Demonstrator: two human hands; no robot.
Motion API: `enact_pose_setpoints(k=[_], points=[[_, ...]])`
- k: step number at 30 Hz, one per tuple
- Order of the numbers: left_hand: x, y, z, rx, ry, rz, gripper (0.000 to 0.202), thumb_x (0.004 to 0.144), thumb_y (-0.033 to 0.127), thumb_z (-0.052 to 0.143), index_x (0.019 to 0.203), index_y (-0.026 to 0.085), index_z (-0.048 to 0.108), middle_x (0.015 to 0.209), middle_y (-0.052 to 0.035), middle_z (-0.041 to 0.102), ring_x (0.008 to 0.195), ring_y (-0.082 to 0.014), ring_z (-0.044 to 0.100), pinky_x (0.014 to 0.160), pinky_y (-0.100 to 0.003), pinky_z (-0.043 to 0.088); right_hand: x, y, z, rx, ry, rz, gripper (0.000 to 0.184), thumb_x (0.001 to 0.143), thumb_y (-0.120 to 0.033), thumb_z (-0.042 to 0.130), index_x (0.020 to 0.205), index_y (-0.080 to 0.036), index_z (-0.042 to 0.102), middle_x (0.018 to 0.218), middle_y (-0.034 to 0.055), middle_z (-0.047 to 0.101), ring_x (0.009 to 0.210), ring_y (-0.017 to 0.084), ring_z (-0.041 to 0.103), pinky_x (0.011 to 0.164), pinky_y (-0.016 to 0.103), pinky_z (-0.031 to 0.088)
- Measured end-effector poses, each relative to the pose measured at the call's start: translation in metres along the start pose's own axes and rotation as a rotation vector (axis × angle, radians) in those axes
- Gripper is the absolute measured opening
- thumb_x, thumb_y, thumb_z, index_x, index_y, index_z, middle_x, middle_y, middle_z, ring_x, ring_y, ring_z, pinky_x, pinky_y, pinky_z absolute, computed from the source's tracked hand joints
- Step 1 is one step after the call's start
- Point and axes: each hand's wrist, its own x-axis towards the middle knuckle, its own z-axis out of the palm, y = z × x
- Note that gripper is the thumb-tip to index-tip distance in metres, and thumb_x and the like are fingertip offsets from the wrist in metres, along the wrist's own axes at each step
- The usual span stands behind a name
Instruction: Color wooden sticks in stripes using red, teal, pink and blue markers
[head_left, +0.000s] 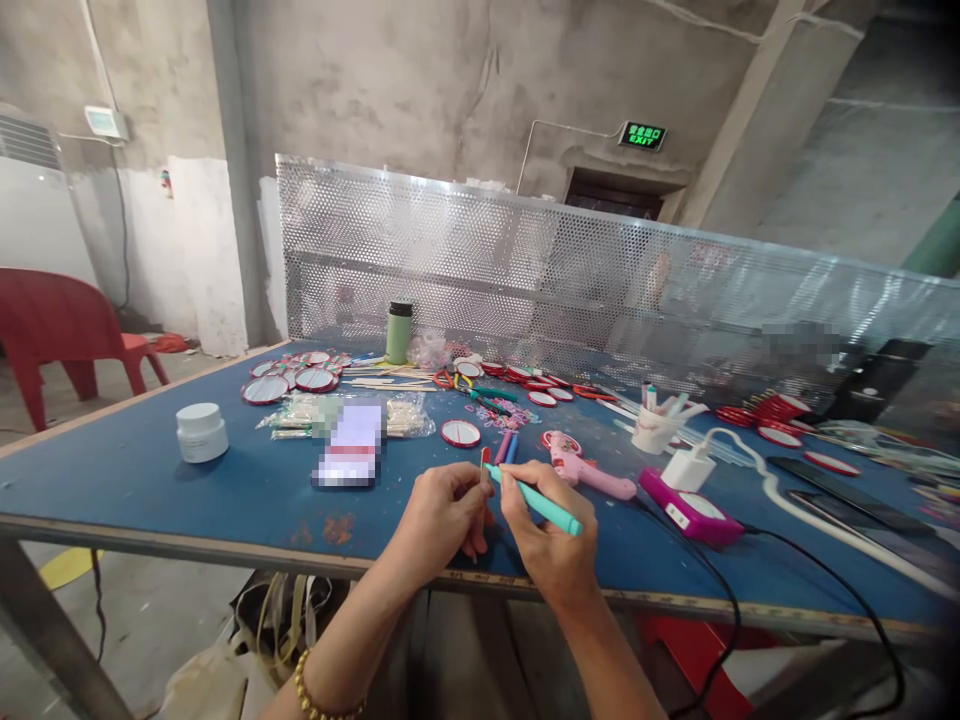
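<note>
Marker (553, 510), teal, in the person's right hand (550, 530), fingers pinching it near the tip end; barrel slants down to the right. Left hand (444, 515) pinches a small red-tipped stick (486, 460) upright between thumb and fingers. Marker tip at the stick; touching or just beside, can't tell. Both held over the near edge of the blue bench (255, 510), hands close together.

Containers: white jar (202, 435) on the left, upright, lid on, contents hidden. Green bottle (399, 335) toward the back, upright, black lid on, contents hidden. White cup (651, 430) on the right, open top, holds several pens (651, 398), some leaning out to the right. Clear bag (411, 415) beside the phone (351, 445) lies flat, pale sticks inside; phone is pixelated. Crumpled clear bag (431, 350) just right of the bottle, pinkish contents too small to tell.

Loose on bench: two more markers, purple and blue, just beyond the hands; small pink and purple bits (491, 415) in a scatter behind them, pliers (480, 392) at their edge. Red-rimmed disc (460, 433) lies by itself near the left hand; a pile of similar discs (296, 377) at back left. Pink glue gun (596, 478) on its side, right of the right hand. Purple power strip (694, 508) farther right, white plug (688, 468) in it.
</note>
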Motion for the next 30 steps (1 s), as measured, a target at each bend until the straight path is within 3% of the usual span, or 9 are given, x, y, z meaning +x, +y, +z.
enact_pose_setpoints(k=[30], points=[[0.0003,-0.0040,-0.0004,0.012,0.000,0.005,0.026,0.085,0.034,0.053,0.065,0.018,0.057,0.042,0.0023,0.056,0.033,-0.0095,0.049,0.035,-0.017,0.040,0.0018,-0.0014,-0.0002,-0.029,0.040,-0.020,0.012,0.091,-0.015,0.057,0.083,-0.019,0.065,0.070,-0.0012,0.067,0.058,0.011,0.062,0.057,0.021,0.050]])
